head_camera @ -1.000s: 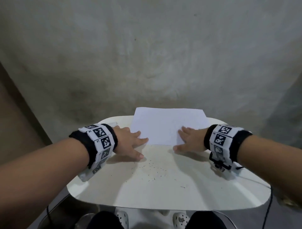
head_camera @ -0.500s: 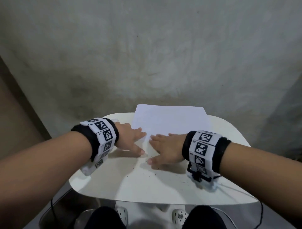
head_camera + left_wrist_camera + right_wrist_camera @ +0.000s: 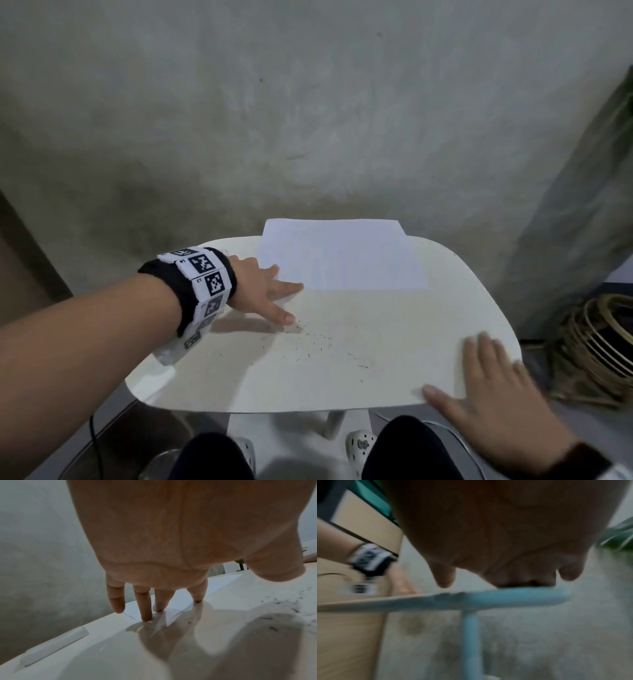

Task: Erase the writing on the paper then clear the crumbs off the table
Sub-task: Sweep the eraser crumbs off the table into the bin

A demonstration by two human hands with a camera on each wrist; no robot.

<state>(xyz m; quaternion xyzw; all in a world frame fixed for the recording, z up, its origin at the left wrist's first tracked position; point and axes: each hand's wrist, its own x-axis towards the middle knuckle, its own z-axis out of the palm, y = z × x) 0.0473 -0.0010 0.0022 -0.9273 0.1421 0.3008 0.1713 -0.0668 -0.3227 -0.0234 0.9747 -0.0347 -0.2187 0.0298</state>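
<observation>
My flat, empty right hand point(image 3: 493, 387) should sweep the crumbs point(image 3: 315, 342) beside my relaxed left hand point(image 3: 260, 291) off the table point(image 3: 462, 291).

The left wrist band point(image 3: 202, 284) carries black-and-white square code markers with tiny characters beside them, too small to read; the paper point(image 3: 342, 255) shows no legible writing.

Setting appears to be a plain domestic or storage corner rather than a fitted workplace. Evidence: a bare, stained concrete wall point(image 3: 308, 120); a small white plastic table point(image 3: 342, 370) with rounded corners set against it; coiled hose or cable point(image 3: 596, 349) heaped on the floor beside green plant leaves point(image 3: 618, 536).
</observation>
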